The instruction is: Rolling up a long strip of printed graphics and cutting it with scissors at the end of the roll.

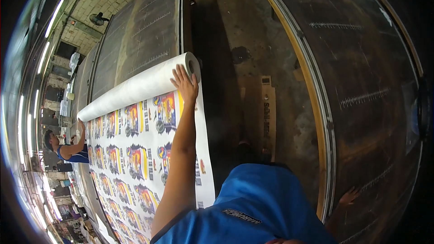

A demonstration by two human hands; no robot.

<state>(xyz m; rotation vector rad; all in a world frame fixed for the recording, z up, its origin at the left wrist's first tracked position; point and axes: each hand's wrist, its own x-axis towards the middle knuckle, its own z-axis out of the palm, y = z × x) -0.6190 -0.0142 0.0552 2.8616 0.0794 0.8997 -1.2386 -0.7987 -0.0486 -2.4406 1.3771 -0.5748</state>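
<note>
The white roll (pixel 131 90) lies across the left surface (pixel 149 22), at the far edge of the printed sheet (pixel 135 158) that spreads toward the near side. The left hand (pixel 186 85) rests flat on the roll's right end, fingers spread and not wrapped round it, just beside the hollow core (pixel 192 67). The right hand (pixel 349 196) is well apart, at the right surface (pixel 352 63), dim, its fingers seemingly extended and holding nothing visible. At the roll's left end a co-worker (pixel 74 152) has a hand (pixel 82 129) against it. The roll looks weighty and fairly firm along its length, while the sheet is probably thin, smooth and easily creased or skewed. Both ends seem the best places to take hold, with flat palms and even pressure, keeping fingertips from digging into the print.
</note>
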